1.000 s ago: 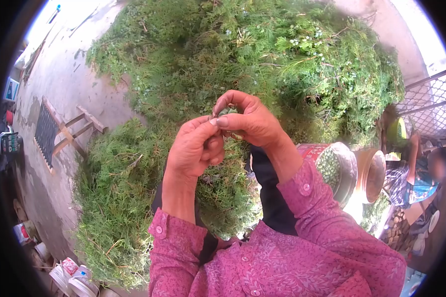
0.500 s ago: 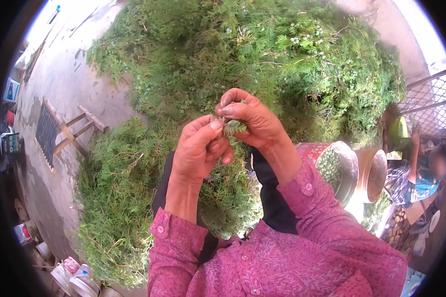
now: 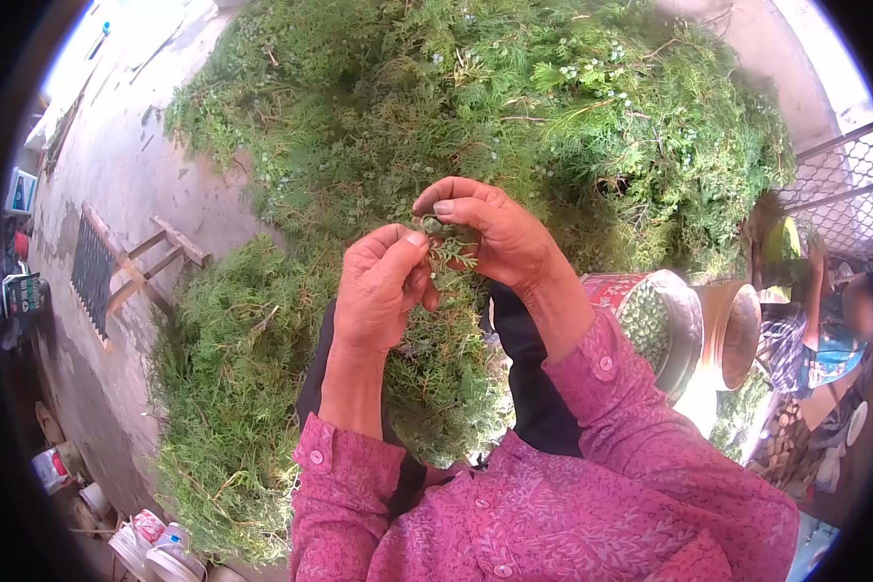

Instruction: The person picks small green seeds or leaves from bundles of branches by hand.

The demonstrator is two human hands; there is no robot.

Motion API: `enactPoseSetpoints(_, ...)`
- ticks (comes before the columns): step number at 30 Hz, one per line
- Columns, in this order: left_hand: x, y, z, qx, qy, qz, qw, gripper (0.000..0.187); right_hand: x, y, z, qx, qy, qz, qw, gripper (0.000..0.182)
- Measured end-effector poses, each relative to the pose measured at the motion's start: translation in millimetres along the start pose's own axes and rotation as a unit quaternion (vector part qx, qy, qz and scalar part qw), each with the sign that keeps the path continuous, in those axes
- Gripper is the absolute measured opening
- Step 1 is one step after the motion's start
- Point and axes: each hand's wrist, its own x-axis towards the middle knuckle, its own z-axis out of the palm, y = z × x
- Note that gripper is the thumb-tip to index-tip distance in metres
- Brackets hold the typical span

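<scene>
My left hand [image 3: 378, 286] pinches a small evergreen sprig [image 3: 452, 254] between thumb and forefinger, its leafy end pointing right. Close against it, my right hand [image 3: 507, 238] has thumb and forefinger curled round what looks like a small green cone [image 3: 431, 225] at the top of the sprig. The fingers partly hide it. Both hands are raised over a big heap of cut evergreen branches [image 3: 378, 126], and more cuttings [image 3: 228, 407] lie at the left and between my knees. By my right forearm stands a red metal bucket [image 3: 684, 330] holding many small green cones [image 3: 642, 325].
A brown bucket [image 3: 737, 335] stands beside the red one. On the concrete floor [image 3: 87, 320] at the left is a folding stool [image 3: 131, 262]. White tubs [image 3: 165, 553] sit at the lower left. Another person [image 3: 824, 330] is at the far right near a wire mesh fence [image 3: 839, 194].
My right thumb and forefinger have shifted slightly left and opened a little around the green cone. The sprig's leaves now show more fully between my hands.
</scene>
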Motion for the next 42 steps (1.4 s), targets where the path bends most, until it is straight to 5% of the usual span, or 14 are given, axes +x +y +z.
enactPoseSetpoints(16, -5.5, 9.2, -10.6, -0.012, 0.001, 0.024, 1.000, 0.017, 4.6, 6.4, 0.2, 0.013, -0.051, 0.049, 0.997, 0.018)
enactPoseSetpoints(22, -4.3, 5.2, -13.8, 0.133, 0.015, 0.063, 0.989, 0.017, 2.0, 6.5, 8.4, -0.020, -0.024, 0.034, 0.999, 0.018)
enactPoseSetpoints(24, -5.9, 7.8, -13.1, 0.034, -0.011, -0.009, 0.999, 0.015, 1.0, 6.5, 8.9, -0.022, -0.011, 0.049, 0.999, 0.018)
enactPoseSetpoints(28, -9.7, 8.8, -9.4, -0.010, -0.026, -0.019, 0.999, 0.013, 3.9, 12.2, 1.6, 0.046, -0.056, 0.043, 0.996, 0.017)
enactPoseSetpoints(33, -6.4, 2.3, -13.8, -0.042, -0.072, 0.012, 0.996, 0.010, 3.6, 12.5, -3.2, 0.077, -0.088, 0.059, 0.991, 0.015)
enactPoseSetpoints(42, -2.2, -6.3, -8.3, -0.105, -0.066, 0.071, 0.990, 0.019, 3.7, 16.4, -4.2, 0.191, -0.009, 0.029, 0.981, 0.013)
